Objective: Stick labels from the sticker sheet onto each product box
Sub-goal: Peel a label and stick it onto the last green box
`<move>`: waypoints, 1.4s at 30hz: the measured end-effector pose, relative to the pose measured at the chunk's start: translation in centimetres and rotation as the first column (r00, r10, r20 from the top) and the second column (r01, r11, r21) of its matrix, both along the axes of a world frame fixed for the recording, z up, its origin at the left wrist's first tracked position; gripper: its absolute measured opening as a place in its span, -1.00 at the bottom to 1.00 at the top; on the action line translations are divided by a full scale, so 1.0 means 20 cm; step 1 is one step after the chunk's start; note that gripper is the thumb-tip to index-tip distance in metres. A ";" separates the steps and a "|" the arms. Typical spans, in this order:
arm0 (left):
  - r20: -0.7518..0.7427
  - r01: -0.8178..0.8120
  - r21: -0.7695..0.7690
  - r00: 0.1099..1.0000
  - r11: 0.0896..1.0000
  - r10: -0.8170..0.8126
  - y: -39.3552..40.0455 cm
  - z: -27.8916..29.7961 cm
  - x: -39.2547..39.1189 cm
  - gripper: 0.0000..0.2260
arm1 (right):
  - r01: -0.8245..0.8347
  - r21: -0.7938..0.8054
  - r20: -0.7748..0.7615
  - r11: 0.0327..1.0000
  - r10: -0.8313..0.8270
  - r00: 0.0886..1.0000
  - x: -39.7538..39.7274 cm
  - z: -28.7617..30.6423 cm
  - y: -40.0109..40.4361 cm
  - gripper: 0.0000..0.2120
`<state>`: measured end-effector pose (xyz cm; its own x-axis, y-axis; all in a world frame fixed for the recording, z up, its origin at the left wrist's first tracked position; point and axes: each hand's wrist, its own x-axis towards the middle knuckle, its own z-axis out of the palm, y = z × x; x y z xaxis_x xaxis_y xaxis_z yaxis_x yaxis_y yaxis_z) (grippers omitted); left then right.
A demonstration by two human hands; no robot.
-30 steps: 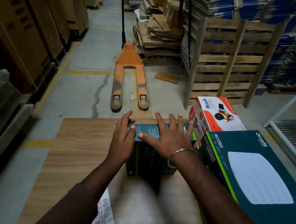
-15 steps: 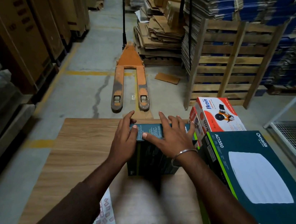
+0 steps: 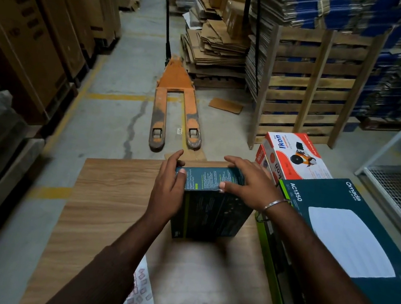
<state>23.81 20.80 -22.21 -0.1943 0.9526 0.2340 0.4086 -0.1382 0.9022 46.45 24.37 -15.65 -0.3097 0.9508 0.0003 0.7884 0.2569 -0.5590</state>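
Now both hands hold the dark product box [image 3: 209, 204], which stands upright on the table [image 3: 112, 191] near the middle. A second ago the right hand [image 3: 251, 184] lay flat and spread over the top face; now its fingers curl over the far edge and the thumb presses the near edge. The left hand [image 3: 168, 188] grips the box's left side, thumb on top, much as before. I judge the label is already pressed down and the person prepares to move this box away or turn it.

The sticker sheet [image 3: 140, 294] lies at 6 o'clock from the box, near the table edge, partly hidden under the left forearm. At 3 o'clock, just beside the box, lies a large teal Omada box [image 3: 351, 238], and at 1 o'clock a white-and-red Ikon box [image 3: 298, 157]. These two leave little room on the right side. An orange pallet jack [image 3: 174, 107] stands on the floor at 12 o'clock, well apart.
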 end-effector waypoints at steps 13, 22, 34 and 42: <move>-0.034 -0.007 0.012 0.999 1.000 0.008 0.01 0.01 0.00 -0.53 | -0.087 0.183 0.197 0.979 0.050 0.979 0.02 -0.10 -0.02 -0.15; -0.049 -0.018 0.014 0.999 1.000 0.019 -0.01 0.00 0.00 -0.56 | -0.022 0.262 0.246 0.965 -0.045 0.968 -0.04 -0.12 -0.04 -0.17; -0.071 -0.006 0.019 0.997 1.000 0.008 -0.04 0.03 0.01 -0.53 | 0.199 -0.067 -0.528 0.978 -0.204 0.825 0.17 -0.24 -0.06 -0.65; -0.255 -0.017 -0.043 0.967 0.999 0.006 -0.02 0.04 -0.02 -0.50 | 0.342 -0.310 -0.848 0.887 -0.421 0.322 0.04 -0.33 -0.13 -0.75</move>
